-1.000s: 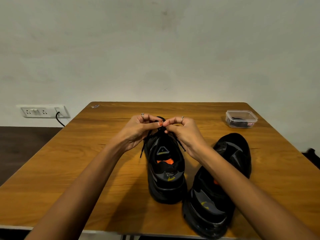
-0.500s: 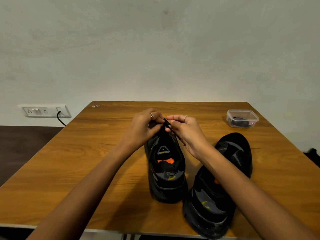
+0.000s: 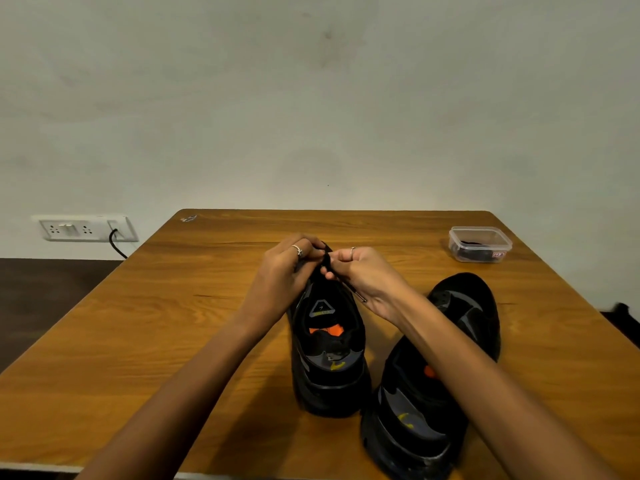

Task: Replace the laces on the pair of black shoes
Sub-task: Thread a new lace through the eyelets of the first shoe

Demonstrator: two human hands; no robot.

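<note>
Lower right of frame, one shoe (image 3: pixel 446 358) lies unattended on the surface (image 3: pixel 173 341); just left of it, the centre shoe (image 3: pixel 329 348) stands heel toward the camera. At its toe end both hands have closed in since a second ago: the left hand (image 3: pixel 287 271) now grips the shoe's front, and the right hand (image 3: pixel 367 275) has its fingers pinched on the lace (image 3: pixel 356 295), its tip trailing beneath the palm. Judged: threading at the lowest eyelets, early in the job; a tub (image 3: pixel 479 244) sits upper right.

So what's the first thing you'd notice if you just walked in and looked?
Two hands, the left hand and right hand, meet at the toe end of a black shoe mid-table, pinching a black lace. The second shoe lies to its right, and a clear plastic box sits in the far right corner.
</note>
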